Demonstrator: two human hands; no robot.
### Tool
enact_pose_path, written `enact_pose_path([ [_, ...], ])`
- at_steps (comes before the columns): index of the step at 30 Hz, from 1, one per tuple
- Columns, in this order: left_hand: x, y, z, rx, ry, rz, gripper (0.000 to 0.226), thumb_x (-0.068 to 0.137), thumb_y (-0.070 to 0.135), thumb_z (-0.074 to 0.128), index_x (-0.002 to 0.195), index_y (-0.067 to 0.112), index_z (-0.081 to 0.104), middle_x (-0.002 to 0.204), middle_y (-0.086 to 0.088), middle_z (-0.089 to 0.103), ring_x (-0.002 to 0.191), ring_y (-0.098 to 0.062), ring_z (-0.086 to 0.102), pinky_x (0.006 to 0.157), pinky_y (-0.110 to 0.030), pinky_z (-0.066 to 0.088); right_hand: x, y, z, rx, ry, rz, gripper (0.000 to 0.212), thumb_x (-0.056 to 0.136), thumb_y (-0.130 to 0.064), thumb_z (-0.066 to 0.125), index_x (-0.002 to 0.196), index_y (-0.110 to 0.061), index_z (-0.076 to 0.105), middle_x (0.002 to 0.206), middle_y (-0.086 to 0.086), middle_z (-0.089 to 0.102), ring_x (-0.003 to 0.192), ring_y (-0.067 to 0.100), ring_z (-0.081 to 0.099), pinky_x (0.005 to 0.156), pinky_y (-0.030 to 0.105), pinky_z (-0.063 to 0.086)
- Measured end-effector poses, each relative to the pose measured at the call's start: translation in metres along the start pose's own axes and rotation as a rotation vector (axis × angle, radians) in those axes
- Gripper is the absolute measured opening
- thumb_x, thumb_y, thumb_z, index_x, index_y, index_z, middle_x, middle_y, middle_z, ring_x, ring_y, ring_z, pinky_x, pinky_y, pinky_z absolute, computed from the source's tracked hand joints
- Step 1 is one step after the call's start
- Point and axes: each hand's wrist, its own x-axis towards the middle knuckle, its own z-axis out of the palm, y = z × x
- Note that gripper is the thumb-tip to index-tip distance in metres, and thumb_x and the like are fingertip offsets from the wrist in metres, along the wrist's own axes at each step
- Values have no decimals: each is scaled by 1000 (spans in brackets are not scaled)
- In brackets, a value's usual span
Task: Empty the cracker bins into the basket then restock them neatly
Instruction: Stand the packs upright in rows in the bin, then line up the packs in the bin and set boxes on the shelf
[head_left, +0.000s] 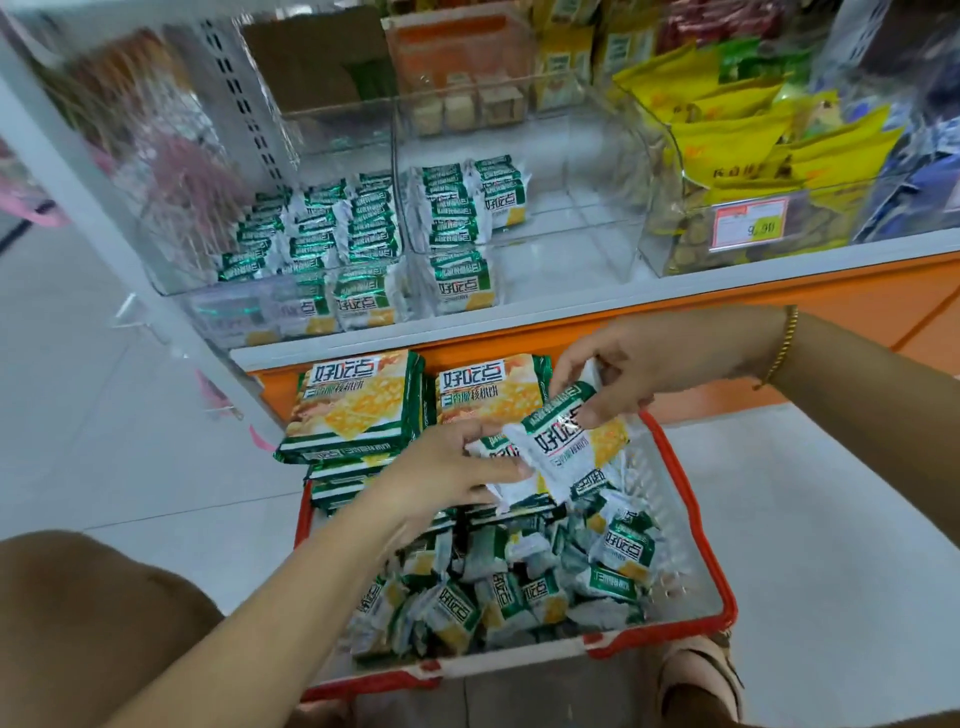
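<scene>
head view, looking down, close

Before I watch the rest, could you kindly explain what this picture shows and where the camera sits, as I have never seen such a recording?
There is no machine here: a person restocks a shop shelf with bare hands. The one picture comes from a wide-angle camera worn on the head, looking forward and down, so the arms enter from the bottom. The left hand and the right hand both hold a small green-and-white cracker packet above a red-rimmed basket. The basket holds a loose heap of small packets, with larger packs stacked at its far end. On the shelf stand two clear bins: the left bin has rows of packets, the right bin only a few at its left side. Beside them is a bin of yellow bags.
</scene>
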Motion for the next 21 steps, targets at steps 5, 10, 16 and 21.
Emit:
enact_pose_path([
  [5, -2, 33, -20, -242, -46, -23, 29, 94, 20, 55, 121, 9, 60, 110, -13, 70, 86, -21, 66, 76, -32, 59, 13, -19, 2, 55, 194, -77, 41, 66, -45, 71, 101, -26, 64, 60, 3, 60, 51, 11, 54, 57, 25, 44],
  [10, 4, 64, -43, -151, -133, 15, 62, 73, 61, 55, 118, 18, 58, 114, -10, 68, 100, -28, 66, 84, -36, 57, 25, -21, -9, 122, 341, -99, 42, 64, -46, 73, 99, -23, 66, 59, 2, 56, 56, 15, 54, 57, 23, 45],
  [16, 14, 89, -54, 88, -32, 180, 63, 52, 37, 81, 112, 32, 62, 117, -6, 67, 100, -20, 64, 80, -26, 54, 41, -24, -23, 127, 510, -150, 66, 53, -47, 78, 113, -28, 59, 87, -9, 56, 60, 7, 54, 61, 18, 45],
  [21, 26, 107, -65, 184, 26, 363, 66, 61, 34, 85, 120, 27, 57, 105, 1, 72, 99, -14, 67, 93, -32, 52, 52, -27, -42, 93, 381, -162, 72, 59, -48, 81, 124, -34, 53, 103, -14, 65, 88, 9, 67, 76, 22, 51],
])
